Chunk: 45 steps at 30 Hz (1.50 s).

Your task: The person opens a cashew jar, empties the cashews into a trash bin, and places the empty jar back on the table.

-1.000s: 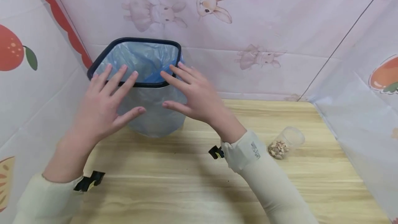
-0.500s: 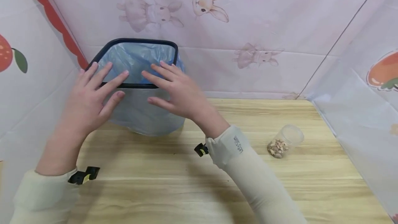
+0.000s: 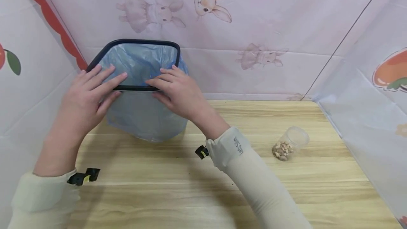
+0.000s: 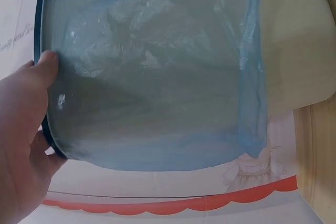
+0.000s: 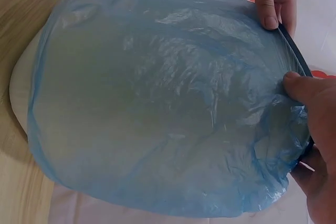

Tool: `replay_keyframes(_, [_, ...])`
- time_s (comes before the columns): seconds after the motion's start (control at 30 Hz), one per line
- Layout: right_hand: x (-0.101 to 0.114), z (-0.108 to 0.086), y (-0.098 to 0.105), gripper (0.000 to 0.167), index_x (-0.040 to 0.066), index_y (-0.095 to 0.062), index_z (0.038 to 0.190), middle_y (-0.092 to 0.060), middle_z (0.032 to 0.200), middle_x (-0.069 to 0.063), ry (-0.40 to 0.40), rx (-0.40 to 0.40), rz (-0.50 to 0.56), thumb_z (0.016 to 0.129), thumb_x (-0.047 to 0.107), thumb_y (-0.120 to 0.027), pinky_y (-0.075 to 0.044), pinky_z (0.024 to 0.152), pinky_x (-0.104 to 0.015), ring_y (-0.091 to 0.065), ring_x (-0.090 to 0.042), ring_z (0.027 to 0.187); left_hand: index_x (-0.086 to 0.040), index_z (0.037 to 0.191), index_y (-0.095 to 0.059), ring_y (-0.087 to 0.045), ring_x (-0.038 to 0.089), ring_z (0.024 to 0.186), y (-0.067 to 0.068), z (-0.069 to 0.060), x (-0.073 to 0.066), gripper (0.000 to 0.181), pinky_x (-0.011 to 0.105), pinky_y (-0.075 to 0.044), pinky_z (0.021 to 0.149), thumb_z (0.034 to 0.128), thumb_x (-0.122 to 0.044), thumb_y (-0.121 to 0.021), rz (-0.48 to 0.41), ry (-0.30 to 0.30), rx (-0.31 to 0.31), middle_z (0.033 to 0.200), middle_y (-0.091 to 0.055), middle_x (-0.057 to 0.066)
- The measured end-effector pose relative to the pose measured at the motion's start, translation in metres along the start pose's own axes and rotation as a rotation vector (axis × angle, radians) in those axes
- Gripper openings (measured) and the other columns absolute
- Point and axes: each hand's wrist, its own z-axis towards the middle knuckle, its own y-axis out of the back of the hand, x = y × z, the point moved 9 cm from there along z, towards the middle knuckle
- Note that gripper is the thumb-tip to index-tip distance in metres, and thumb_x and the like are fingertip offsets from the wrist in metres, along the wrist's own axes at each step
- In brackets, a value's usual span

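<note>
A light-coloured trash can (image 4: 299, 51) stands at the table's back left, lined with a translucent blue trash bag (image 3: 147, 116) that is folded over its outside. A black ring (image 3: 140, 41) runs round the mouth, over the bag. My left hand (image 3: 79, 107) grips the front left of the ring, thumb outside and fingers over the inside. With the thumb also outside, my right hand (image 3: 182, 96) holds the front right of the ring. In the right wrist view the bag (image 5: 157, 103) hangs down most of the can's side. The fingertips are partly hidden behind the rim.
A clear jar (image 3: 298, 137) with nuts (image 3: 282, 151) in its bottom lies tilted on the right of the wooden table (image 3: 178, 193). A pink rabbit-print sheet (image 3: 203, 70) rises behind the can, and white sheets stand at both sides.
Both hands have moved left and closed onto the ring, the thumbs coming against the can's outside. The head view has shifted slightly. The jar stays in place.
</note>
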Motion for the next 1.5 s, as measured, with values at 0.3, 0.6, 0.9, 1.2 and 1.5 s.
replay_keyframes(0.3, [-0.002, -0.004, 0.002, 0.028, 0.02, -0.071, 0.125, -0.071, 0.122, 0.002, 0.003, -0.013, -0.006, 0.098, 0.029, -0.065, -0.027, 0.12, -0.042, -0.055, -0.022, 0.129, -0.025, 0.134, -0.065, -0.049, 0.04, 0.134, 0.001, 0.002, -0.009, 0.053, 0.061, -0.029, 0.114, 0.0845, -0.008, -0.076, -0.002, 0.006, -0.054, 0.137, -0.061, 0.015])
replay_keyframes(0.6, [-0.006, -0.015, 0.011, 0.035, 0.021, -0.067, 0.133, -0.066, 0.132, -0.004, 0.006, -0.034, 0.0, 0.098, 0.028, -0.065, -0.029, 0.119, -0.043, -0.052, -0.024, 0.134, -0.026, 0.137, -0.063, -0.045, 0.039, 0.138, -0.008, 0.005, -0.017, 0.051, 0.061, -0.028, 0.115, 0.0891, -0.013, -0.072, 0.016, 0.01, -0.038, 0.141, -0.058, 0.013])
replay_keyframes(0.9, [-0.01, -0.028, 0.019, 0.037, 0.019, -0.065, 0.135, -0.063, 0.137, -0.007, 0.014, -0.06, 0.02, 0.099, 0.028, -0.063, -0.028, 0.12, -0.043, -0.049, -0.025, 0.138, -0.029, 0.138, -0.062, -0.044, 0.038, 0.139, -0.01, 0.009, -0.031, 0.051, 0.063, -0.03, 0.112, 0.09, -0.015, -0.072, 0.012, 0.017, -0.05, 0.141, -0.058, 0.013])
replay_keyframes(1.2, [-0.015, -0.04, 0.029, 0.035, 0.018, -0.068, 0.131, -0.067, 0.131, -0.007, 0.031, -0.114, 0.015, 0.097, 0.026, -0.066, -0.033, 0.117, -0.046, -0.053, -0.024, 0.134, -0.029, 0.138, -0.061, -0.044, 0.039, 0.139, -0.016, 0.014, -0.043, 0.052, 0.064, -0.031, 0.112, 0.0895, -0.016, -0.073, 0.01, 0.007, -0.031, 0.142, -0.057, 0.012])
replay_keyframes(1.5, [-0.019, -0.048, 0.037, 0.035, 0.018, -0.068, 0.13, -0.067, 0.129, -0.008, 0.046, -0.125, 0.001, 0.096, 0.025, -0.067, -0.035, 0.115, -0.046, -0.054, -0.026, 0.132, -0.028, 0.139, -0.061, -0.046, 0.042, 0.136, -0.024, 0.016, -0.05, 0.052, 0.065, -0.03, 0.111, 0.0899, -0.015, -0.073, 0.003, 0.024, -0.02, 0.143, -0.057, 0.012])
